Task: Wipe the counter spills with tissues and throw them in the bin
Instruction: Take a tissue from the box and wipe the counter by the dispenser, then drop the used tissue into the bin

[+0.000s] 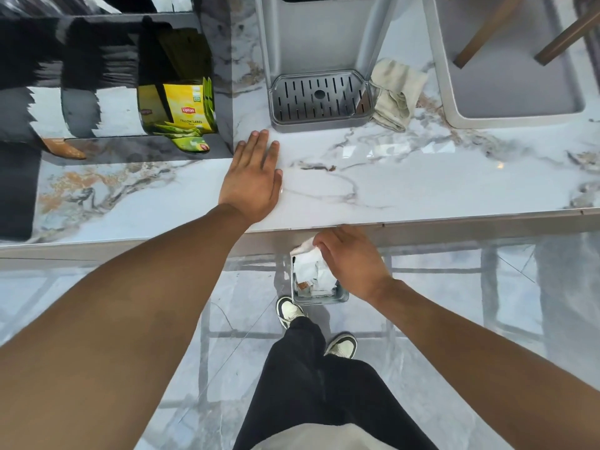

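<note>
White crumpled tissue (pixel 306 251) is pinched at the fingertips of the right hand (pixel 352 263), just below the counter edge and directly over the small grey bin (pixel 337 297) on the floor — more tissues lie inside it. Up on the marble counter (pixel 422 186), the left hand (pixel 251 180) lies flat, fingers spread slightly — near a drip tray (pixel 319 97) and a folded cloth (pixel 397 92).

Bin (pixel 337 297) far rim hidden under counter edge (pixel 454 219); dispenser (pixel 324 37) top cut off.
</note>
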`<state>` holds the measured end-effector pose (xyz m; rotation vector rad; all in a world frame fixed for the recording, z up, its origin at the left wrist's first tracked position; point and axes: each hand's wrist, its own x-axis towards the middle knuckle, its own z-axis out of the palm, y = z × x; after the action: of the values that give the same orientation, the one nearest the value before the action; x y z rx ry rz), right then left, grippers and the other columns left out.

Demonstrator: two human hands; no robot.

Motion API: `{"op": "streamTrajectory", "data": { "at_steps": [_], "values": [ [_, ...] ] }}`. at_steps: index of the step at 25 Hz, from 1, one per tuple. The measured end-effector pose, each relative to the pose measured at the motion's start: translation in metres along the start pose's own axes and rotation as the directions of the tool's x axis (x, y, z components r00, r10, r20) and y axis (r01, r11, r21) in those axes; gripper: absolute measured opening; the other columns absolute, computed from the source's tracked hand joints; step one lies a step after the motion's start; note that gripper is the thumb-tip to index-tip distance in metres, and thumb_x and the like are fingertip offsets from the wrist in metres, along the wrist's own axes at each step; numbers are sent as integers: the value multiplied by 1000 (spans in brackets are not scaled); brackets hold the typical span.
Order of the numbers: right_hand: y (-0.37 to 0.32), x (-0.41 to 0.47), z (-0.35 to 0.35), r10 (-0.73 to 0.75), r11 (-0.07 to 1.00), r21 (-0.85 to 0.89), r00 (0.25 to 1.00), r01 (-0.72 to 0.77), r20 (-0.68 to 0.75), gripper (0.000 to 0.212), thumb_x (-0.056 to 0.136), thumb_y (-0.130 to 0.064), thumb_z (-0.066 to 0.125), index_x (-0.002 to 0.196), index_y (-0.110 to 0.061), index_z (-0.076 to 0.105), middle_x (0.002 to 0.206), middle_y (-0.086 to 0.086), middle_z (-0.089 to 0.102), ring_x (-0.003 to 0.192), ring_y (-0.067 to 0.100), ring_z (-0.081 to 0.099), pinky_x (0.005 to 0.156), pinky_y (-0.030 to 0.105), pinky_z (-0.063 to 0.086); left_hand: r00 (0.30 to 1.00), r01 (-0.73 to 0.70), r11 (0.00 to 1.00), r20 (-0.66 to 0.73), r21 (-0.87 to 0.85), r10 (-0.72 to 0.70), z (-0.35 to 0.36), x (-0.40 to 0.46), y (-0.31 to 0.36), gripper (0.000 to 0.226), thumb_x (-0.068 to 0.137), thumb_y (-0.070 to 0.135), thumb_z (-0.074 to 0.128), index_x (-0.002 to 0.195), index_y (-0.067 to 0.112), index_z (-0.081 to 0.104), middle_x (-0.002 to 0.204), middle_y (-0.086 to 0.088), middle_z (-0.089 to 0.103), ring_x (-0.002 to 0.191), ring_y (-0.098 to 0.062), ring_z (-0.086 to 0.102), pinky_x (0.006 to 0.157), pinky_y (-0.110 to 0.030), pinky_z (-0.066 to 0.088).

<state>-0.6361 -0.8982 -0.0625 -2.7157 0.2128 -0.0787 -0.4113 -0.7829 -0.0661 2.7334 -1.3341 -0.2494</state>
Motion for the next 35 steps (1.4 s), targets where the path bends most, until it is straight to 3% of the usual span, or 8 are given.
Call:
{"op": "streamTrajectory", "data": {
  "at_steps": [4, 7, 11, 16, 20, 24, 30, 35],
  "values": [
    [-7, 20, -19, 89, 993, 88, 990, -80, -108, 11, 95, -11, 53, 97, -13, 64, 87, 3, 70, 79, 29, 56, 77, 40, 41, 980, 190, 968, 90, -162, -177, -7, -16, 34, 62, 106, 41, 26, 157, 7, 22, 168, -17, 4, 157, -31, -2, 127, -48, -1],
    [-13, 34, -42, 163, 977, 169, 970, -133, -181, 13, 95, -9, 53, 101, -9, 64, 84, 9, 68, 80, 32, 57, 79, 43, 45, 963, 268, 872, 137, -410, -232, -17, -35, 60, 56, 104, 44, 24, 140, 11, 51, 163, -21, 24, 155, -34, 11, 127, -48, 7],
    [-13, 44, -64, 225, 951, 252, 960, -179, -169, 15, 96, -11, 50, 105, -8, 63, 83, 13, 66, 86, 34, 55, 81, 45, 44, 974, 212, 659, 104, -721, -201, -39, -64, 71, 50, 96, 58, 33, 105, 20, 64, 105, 1, 66, 109, -25, 59, 97, -32, 44],
    [-13, 48, -80, 175, 939, 321, 976, -125, -132, 15, 97, -15, 49, 106, -11, 61, 77, 5, 62, 84, 29, 56, 72, 37, 44, 956, 249, 730, 38, -637, -292, -49, -75, 91, 30, 97, 31, 60, 84, 5, 61, 78, -6, 66, 77, -27, 62, 69, -35, 46],
    [-9, 38, -95, 117, 914, 397, 991, -80, -70, 14, 98, -20, 51, 110, -14, 57, 72, -6, 54, 75, 23, 55, 70, 37, 46, 917, 310, 637, 45, -706, -396, -63, -80, 102, 31, 99, 26, 56, 78, 4, 60, 69, -14, 68, 71, -32, 64, 66, -38, 49],
    [4, 17, -114, 137, 914, 388, 990, -118, -22, 25, 96, -21, 57, 120, -17, 53, 61, -5, 55, 68, 20, 57, 71, 38, 49, 875, 376, 550, 91, -746, -475, -76, -90, 110, 28, 97, 26, 54, 81, 4, 63, 70, -15, 72, 54, -8, 64, 59, -26, 47],
    [26, -14, -114, 150, 928, 324, 980, -186, 133, 25, 98, -25, 53, 114, -10, 65, 91, 5, 68, 91, 22, 60, 82, 31, 45, 764, 492, 178, 326, -852, -557, -66, -118, 119, 22, 96, 13, 60, 76, 11, 70, 60, -10, 70, 56, -23, 68, 63, -35, 61],
    [28, -53, -79, 252, 806, 458, 917, -375, 309, 17, 94, -27, 59, 83, -17, 68, 70, -8, 60, 62, 5, 56, 57, 16, 38, 638, 537, -110, 488, -836, -596, -33, -155, 125, 11, 91, 9, 61, 82, 7, 68, 75, -13, 66, 63, -27, 64, 65, -43, 61]
  ]
}}
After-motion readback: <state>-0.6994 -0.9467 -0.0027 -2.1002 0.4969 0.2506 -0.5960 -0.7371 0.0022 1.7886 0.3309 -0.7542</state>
